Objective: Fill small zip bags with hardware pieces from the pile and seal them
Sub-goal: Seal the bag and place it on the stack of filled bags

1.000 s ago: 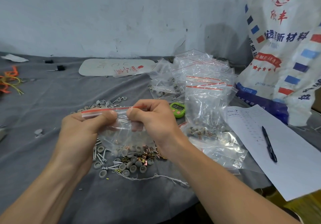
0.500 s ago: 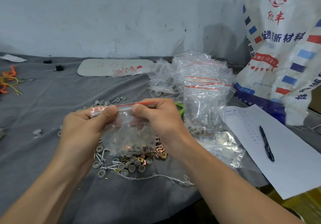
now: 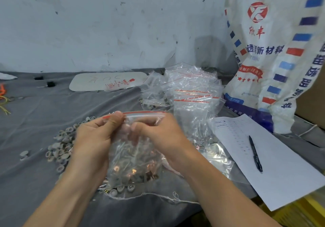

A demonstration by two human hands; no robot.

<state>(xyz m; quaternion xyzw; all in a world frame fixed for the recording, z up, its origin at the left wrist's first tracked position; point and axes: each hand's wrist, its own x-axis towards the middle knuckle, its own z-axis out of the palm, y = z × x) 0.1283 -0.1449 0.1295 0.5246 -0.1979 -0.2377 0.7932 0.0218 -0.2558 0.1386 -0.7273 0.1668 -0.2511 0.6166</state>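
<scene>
A small clear zip bag [image 3: 135,158] with a red strip along its top hangs between both hands, with screws, grey rollers and copper pieces inside. My left hand [image 3: 95,138] pinches the top edge near its left end. My right hand [image 3: 163,138] pinches the same edge further right, thumb in front. Under and left of the bag lies the pile of grey rollers and screws [image 3: 61,147] on the grey cloth [image 3: 44,117]. Behind my right hand is a heap of filled zip bags [image 3: 191,94].
A white paper sheet [image 3: 274,167] with a black pen [image 3: 255,153] lies at the right. A large printed woven sack [image 3: 274,50] stands against the wall. A flat white pack of bags [image 3: 105,81] lies at the back. Loose white string [image 3: 158,196] trails near the front edge.
Both hands have slid along the bag's top edge and lifted it slightly; the bag now hangs lower in front of the pile. The green counter is hidden behind my right hand.
</scene>
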